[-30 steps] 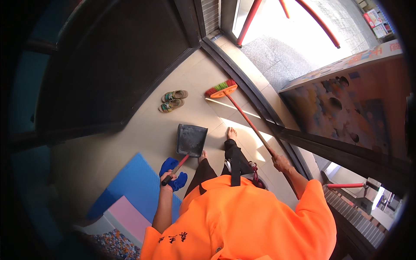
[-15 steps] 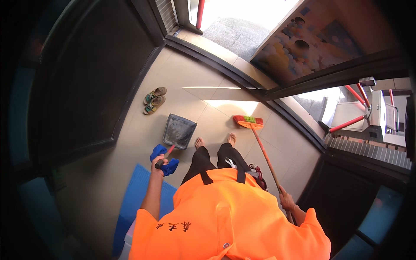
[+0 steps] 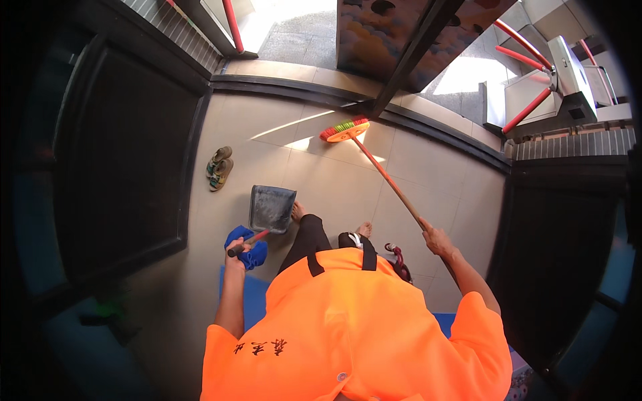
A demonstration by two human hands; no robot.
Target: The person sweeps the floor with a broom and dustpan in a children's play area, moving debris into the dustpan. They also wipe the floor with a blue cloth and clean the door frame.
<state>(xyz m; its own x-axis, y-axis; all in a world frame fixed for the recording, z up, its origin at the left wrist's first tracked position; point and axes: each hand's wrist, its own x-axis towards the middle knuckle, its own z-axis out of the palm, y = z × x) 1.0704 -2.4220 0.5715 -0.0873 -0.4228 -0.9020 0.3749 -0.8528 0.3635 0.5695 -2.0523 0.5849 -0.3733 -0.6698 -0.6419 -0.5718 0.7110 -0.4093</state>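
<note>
My left hand (image 3: 238, 252) is closed round the dark-ended handle of a dustpan, with a bunched blue cloth (image 3: 253, 255) in the same grip. The grey dustpan (image 3: 272, 208) is low by my left foot, its pan facing up; whether it touches the floor I cannot tell. My right hand (image 3: 438, 239) grips the long orange stick of a broom (image 3: 348, 131). The broom's head, with red and green bristles, is at the far side of the tiled floor, close to the dark door sill.
A pair of sandals (image 3: 219, 168) lies left of the dustpan. Dark door panels (image 3: 127, 160) stand at both sides. Beyond the sill (image 3: 294, 89) are a glass door leaf and a turnstile with red bars (image 3: 528, 110). A blue mat (image 3: 253, 301) lies beneath me.
The broom has been pushed farther out, toward the sill, and my right arm has reached forward with it. My left foot has stepped ahead beside the dustpan. The view has turned.
</note>
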